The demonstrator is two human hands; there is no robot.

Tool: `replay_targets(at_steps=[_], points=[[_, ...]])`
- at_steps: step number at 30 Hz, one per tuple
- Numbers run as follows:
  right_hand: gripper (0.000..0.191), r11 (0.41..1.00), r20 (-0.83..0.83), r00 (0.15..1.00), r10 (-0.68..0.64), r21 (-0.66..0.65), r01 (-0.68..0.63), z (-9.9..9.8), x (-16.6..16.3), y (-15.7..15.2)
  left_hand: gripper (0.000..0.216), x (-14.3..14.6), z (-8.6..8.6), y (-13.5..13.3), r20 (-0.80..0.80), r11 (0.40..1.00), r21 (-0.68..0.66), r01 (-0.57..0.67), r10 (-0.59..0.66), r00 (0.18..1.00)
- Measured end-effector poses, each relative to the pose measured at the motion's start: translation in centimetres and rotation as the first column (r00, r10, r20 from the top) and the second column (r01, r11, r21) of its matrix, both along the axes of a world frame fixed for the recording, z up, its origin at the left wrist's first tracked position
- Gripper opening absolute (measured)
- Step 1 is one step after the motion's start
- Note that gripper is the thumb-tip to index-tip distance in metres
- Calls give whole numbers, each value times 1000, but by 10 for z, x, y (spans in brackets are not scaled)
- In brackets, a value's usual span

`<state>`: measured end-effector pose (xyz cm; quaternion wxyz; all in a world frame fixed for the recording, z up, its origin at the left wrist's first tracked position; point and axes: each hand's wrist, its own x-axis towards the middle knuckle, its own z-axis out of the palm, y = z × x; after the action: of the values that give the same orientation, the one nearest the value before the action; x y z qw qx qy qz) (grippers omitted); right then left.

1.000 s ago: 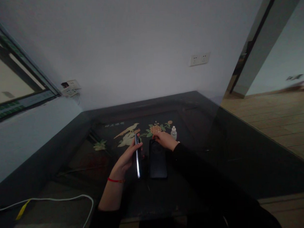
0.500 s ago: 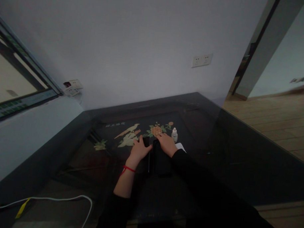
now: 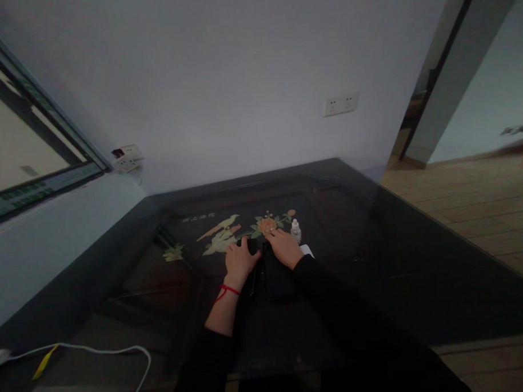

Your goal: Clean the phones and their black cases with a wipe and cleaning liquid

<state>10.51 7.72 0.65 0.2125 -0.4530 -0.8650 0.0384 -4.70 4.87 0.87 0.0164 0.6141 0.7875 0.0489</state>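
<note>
My left hand (image 3: 241, 259) grips a thin black slab that looks like a phone (image 3: 252, 245), thumb along its right edge and fingers over its far left part. Beside it on the right lies a black flat case (image 3: 279, 281), dark against the dark tabletop. My right hand (image 3: 285, 248) is laid over the far end of this case, its fingers bent around that edge. A narrow gap separates the two things. Just beyond my right hand stands a small clear dropper bottle (image 3: 295, 231) with a white cap. A white piece (image 3: 306, 251) shows partly behind my right wrist.
The dark glossy table (image 3: 397, 252) bears a printed bird (image 3: 221, 234) and flower (image 3: 267, 225). A white cable (image 3: 101, 349) with a yellow tag (image 3: 44, 363) lies at the near left. Behind the table is a wall with a socket plate (image 3: 341, 104); a window (image 3: 36, 142) is at left.
The left hand and the phone-like slab have tilted slightly, the slab's near end shifting left. The right hand stays on the case. The camera view has turned a little.
</note>
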Motion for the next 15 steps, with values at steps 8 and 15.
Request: replay_targets(at_steps=[8,15], points=[[30,990,-323,939,-116,42,137,33,54,0,59,3,-9,-1,-27,999,53,5,-3,1000],[37,958,-369,885,-283,-155,241,7,83,18,61,6,-11,-2,-7,997,76,-15,15,1000]])
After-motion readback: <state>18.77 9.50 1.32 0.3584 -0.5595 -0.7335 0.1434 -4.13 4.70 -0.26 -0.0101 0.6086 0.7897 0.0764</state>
